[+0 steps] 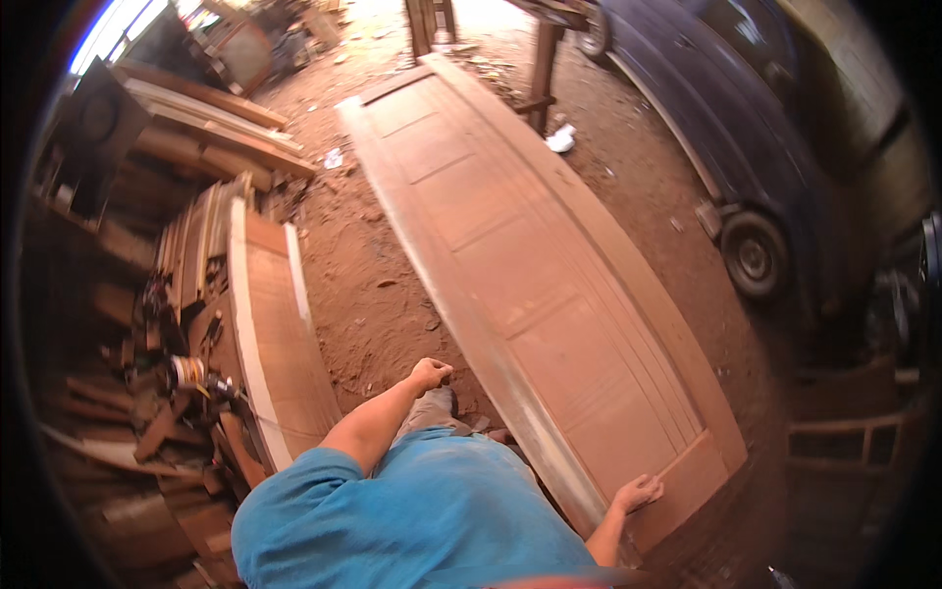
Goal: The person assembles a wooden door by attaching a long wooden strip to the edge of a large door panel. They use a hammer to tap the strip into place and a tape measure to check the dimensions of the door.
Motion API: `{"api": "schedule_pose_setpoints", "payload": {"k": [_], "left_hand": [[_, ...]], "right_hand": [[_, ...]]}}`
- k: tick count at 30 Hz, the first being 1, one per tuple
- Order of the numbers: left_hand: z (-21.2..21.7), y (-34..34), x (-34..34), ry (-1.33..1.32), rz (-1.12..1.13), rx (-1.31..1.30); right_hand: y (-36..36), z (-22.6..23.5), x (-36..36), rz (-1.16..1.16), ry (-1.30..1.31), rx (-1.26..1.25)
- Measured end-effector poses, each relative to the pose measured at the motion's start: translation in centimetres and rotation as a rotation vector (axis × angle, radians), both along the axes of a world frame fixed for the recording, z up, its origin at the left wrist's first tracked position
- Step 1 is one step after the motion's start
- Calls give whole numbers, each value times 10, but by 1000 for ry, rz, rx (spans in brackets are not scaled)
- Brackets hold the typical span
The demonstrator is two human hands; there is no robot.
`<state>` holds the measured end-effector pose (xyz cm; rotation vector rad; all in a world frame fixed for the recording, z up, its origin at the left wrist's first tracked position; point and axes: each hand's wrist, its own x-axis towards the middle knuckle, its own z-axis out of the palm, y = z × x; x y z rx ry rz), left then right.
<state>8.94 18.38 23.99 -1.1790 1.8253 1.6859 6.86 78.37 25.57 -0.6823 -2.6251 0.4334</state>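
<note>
- Left arm: reaches forward, elbow bent, over the ground between a board and the door.
- Left hand: near the door's left edge, fingers curled narrow; whether they hold anything, I cannot tell.
- Door: lies flat, slanting away ahead.
- Right hand: palm down on its near end, fingers loosely extended.

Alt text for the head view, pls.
A person in a blue shirt has the right hand at the near end of a long panelled door; the left hand, fingers curled, is beside its left edge. Boards lie at left; a dark car stands at right.
</note>
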Motion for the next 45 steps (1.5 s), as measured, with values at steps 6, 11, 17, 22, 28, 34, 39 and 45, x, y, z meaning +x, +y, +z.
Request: {"api": "schedule_pose_setpoints", "payload": {"k": [6,11,17,22,28,34,39,45], "left_hand": [[-25,-149,64,-137,32,-249],[-28,-269,121,-3,689,-132],[134,-319,52,282,376,-483],[201,-332,-10,909,404,-838],[37,-487,11,915,1110,-91],[171,-544,-58,1115,1164,611],[199,-561,-8,917,1176,472],[81,-608,77,359,1647,61]], "right_hand": [[-233,16,-47,291,-81,-495],[-453,20,-96,803,-512,-514],[-699,63,-131,806,-1052,-1331],[-888,90,-116,810,-1426,-1949],[-1006,248,-45,1907,-1298,-1627],[-1123,190,-141,2656,-48,-627],[-1188,89,-219,2455,-484,-170],[-1263,78,-221,2063,-1197,-359]]}}
